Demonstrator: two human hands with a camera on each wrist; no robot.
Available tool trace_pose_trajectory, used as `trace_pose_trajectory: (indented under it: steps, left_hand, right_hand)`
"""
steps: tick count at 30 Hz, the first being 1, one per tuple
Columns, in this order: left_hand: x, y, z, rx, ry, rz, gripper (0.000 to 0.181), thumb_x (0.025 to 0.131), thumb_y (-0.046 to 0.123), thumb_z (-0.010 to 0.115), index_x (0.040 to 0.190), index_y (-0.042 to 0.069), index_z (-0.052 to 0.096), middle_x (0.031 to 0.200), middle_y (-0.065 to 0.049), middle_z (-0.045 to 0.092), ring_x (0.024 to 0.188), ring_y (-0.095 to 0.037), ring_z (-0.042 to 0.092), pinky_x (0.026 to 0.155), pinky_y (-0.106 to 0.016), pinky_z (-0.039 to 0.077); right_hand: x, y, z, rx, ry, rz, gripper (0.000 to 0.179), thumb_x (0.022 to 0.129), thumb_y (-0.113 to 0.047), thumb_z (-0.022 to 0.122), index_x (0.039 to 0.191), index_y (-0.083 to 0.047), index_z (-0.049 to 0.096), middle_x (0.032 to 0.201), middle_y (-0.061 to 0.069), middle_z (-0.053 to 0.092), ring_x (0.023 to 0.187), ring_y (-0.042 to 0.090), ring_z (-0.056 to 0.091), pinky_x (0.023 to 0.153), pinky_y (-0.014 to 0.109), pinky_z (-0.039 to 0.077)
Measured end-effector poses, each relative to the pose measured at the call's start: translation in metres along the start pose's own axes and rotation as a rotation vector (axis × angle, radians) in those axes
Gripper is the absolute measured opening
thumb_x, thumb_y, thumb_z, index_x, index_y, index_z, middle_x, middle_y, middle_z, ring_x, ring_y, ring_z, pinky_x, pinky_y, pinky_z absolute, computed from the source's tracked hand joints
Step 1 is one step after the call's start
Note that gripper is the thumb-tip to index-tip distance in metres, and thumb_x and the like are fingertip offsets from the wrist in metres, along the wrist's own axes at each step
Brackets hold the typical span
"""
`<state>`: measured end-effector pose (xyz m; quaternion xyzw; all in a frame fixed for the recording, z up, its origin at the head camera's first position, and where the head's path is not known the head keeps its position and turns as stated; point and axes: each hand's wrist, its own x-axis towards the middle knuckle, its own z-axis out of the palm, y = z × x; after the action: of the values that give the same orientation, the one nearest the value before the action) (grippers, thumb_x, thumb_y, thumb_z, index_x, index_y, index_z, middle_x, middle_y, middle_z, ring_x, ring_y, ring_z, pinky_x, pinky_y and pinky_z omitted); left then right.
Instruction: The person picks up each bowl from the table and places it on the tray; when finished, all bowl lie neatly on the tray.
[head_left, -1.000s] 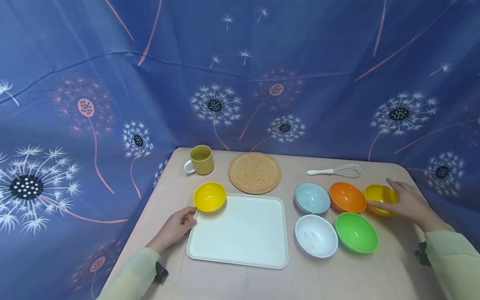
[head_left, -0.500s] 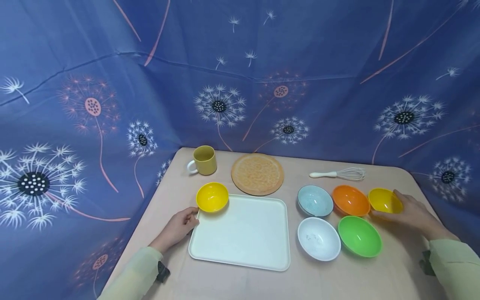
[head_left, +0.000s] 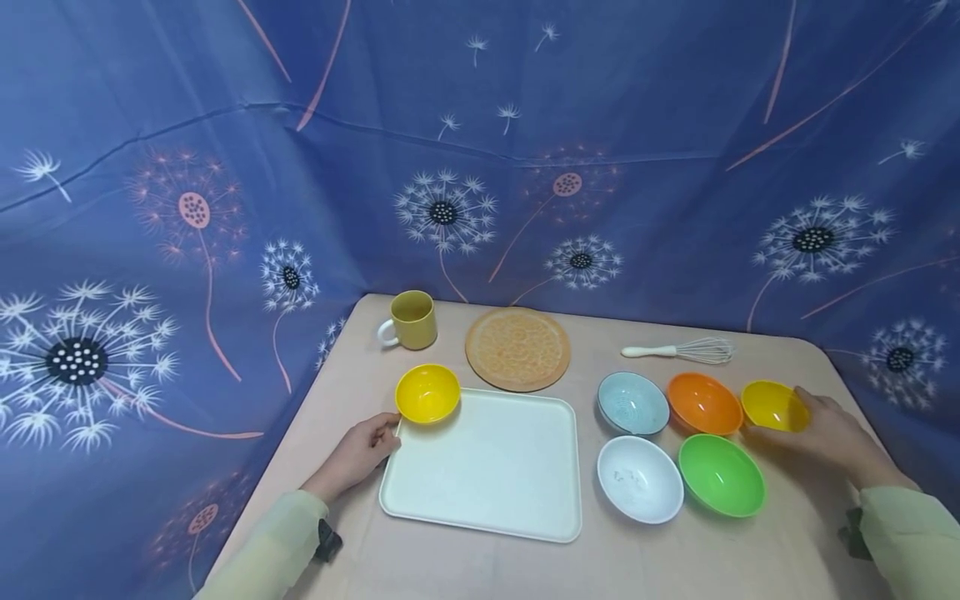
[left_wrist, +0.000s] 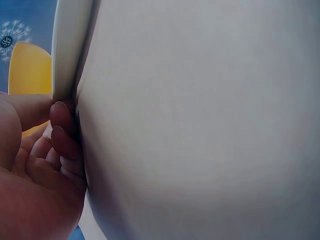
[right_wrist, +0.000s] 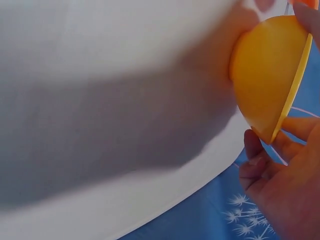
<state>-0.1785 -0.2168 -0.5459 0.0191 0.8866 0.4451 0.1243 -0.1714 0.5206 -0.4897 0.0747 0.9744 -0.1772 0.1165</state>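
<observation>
At the left edge of the white tray (head_left: 487, 467), my left hand (head_left: 358, 457) grips the rim, its fingertips curled against the edge in the left wrist view. A yellow bowl (head_left: 428, 394) sits on the tray's far left corner, just beyond those fingers. On the right, my right hand (head_left: 832, 437) spans another yellow bowl (head_left: 772, 406), holding it between thumb and fingers at the rim. The right wrist view has this yellow bowl (right_wrist: 270, 70) from the side, with the fingers (right_wrist: 285, 145) at its lower rim. Beside it is an orange bowl (head_left: 703, 404).
Next to the orange bowl are a light blue bowl (head_left: 633, 403), a white bowl (head_left: 640, 481) and a green bowl (head_left: 722, 475). Behind them lies a whisk (head_left: 678, 351). A mustard mug (head_left: 414, 321) and a round pizza-patterned board (head_left: 517, 349) stand behind the tray, before a blue curtain (head_left: 525, 125).
My right hand has drawn its spread thumb and fingers in around the right yellow bowl's rim. The left hand stays at the tray edge. The head view has shifted slightly.
</observation>
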Motion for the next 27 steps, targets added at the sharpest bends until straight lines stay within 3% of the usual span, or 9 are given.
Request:
trace_pose_trajectory:
  steps: [5, 13, 18, 23, 27]
  left_hand:
    - [0.001, -0.001, 0.000, 0.003, -0.007, 0.019, 0.047, 0.101, 0.012, 0.069, 0.146, 0.008, 0.058, 0.082, -0.001, 0.055, 0.068, -0.016, 0.051, 0.057, -0.025, 0.042]
    - [0.002, -0.002, -0.002, 0.011, -0.012, 0.011, 0.047, 0.101, 0.013, 0.070, 0.146, 0.008, 0.059, 0.082, -0.001, 0.055, 0.071, -0.017, 0.052, 0.058, -0.025, 0.041]
    - [0.002, -0.002, -0.002, 0.005, -0.013, 0.005, 0.047, 0.101, 0.013, 0.069, 0.146, 0.008, 0.058, 0.083, -0.001, 0.056, 0.070, -0.017, 0.052, 0.058, -0.025, 0.042]
    - [0.000, -0.001, -0.002, -0.005, -0.014, -0.004, 0.048, 0.101, 0.012, 0.069, 0.147, 0.008, 0.057, 0.082, -0.001, 0.056, 0.069, -0.016, 0.052, 0.058, -0.025, 0.042]
    - [0.000, 0.001, -0.002, -0.012, -0.021, 0.000, 0.048, 0.101, 0.011, 0.069, 0.147, 0.007, 0.057, 0.082, -0.001, 0.056, 0.068, -0.016, 0.052, 0.057, -0.025, 0.042]
  right_hand:
    - [-0.004, 0.004, 0.001, 0.002, 0.037, 0.025, 0.129, 0.090, -0.073, 0.063, 0.151, 0.023, 0.000, 0.137, 0.057, 0.020, 0.119, 0.073, 0.031, 0.089, 0.085, 0.033]
    - [-0.010, 0.000, -0.006, -0.051, 0.194, -0.026, 0.126, 0.088, -0.070, 0.069, 0.154, 0.020, 0.010, 0.138, 0.052, 0.026, 0.113, 0.070, 0.037, 0.086, 0.084, 0.034]
    - [-0.016, -0.023, -0.016, -0.047, 0.247, -0.060, 0.126, 0.086, -0.069, 0.073, 0.157, 0.015, 0.012, 0.142, 0.050, 0.027, 0.115, 0.069, 0.037, 0.086, 0.084, 0.033]
    - [-0.023, -0.055, -0.024, -0.040, 0.245, -0.102, 0.127, 0.084, -0.070, 0.074, 0.159, 0.012, 0.013, 0.146, 0.047, 0.027, 0.119, 0.067, 0.036, 0.088, 0.086, 0.031]
    - [-0.025, -0.084, -0.023, -0.044, 0.269, -0.144, 0.124, 0.082, -0.068, 0.077, 0.156, 0.015, 0.021, 0.141, 0.046, 0.032, 0.116, 0.063, 0.040, 0.088, 0.084, 0.035]
